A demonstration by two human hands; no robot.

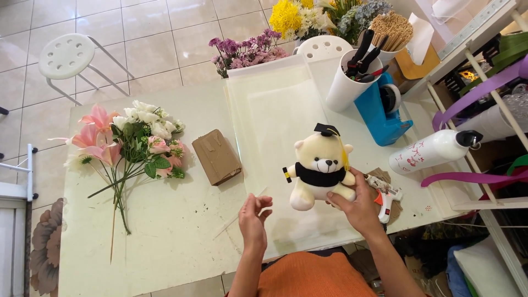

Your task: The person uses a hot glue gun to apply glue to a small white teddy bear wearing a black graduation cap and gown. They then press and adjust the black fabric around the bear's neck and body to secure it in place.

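White plastic cup (345, 82) on the pale desk (176, 231) holds black-handled tools; a bouquet (135, 146) lies left. Right hand (360, 206) fingers clasp the cream teddy bear (322, 168) upright over clear sheets; left hand (254, 220) fingers pinch a thin stick (242, 215). Tiled floor beyond.

White table (165, 242) on tiled floor. Bouquet (135, 146) of pink lilies and white flowers lies at left part of table. Brown block (216, 156) just beside bouquet, on its right. Sheets of clear wrapping film (275, 104) spread in middle. White cup (347, 82) with black-handled tools near back edge; blue tape dispenser (380, 113) beside it. White bottle (434, 151) lies on its side at right. Glue gun (385, 197) on right edge. White stool (69, 58) on floor behind table. Purple flowers (245, 52) and yellow flowers (286, 16) stand behind table.
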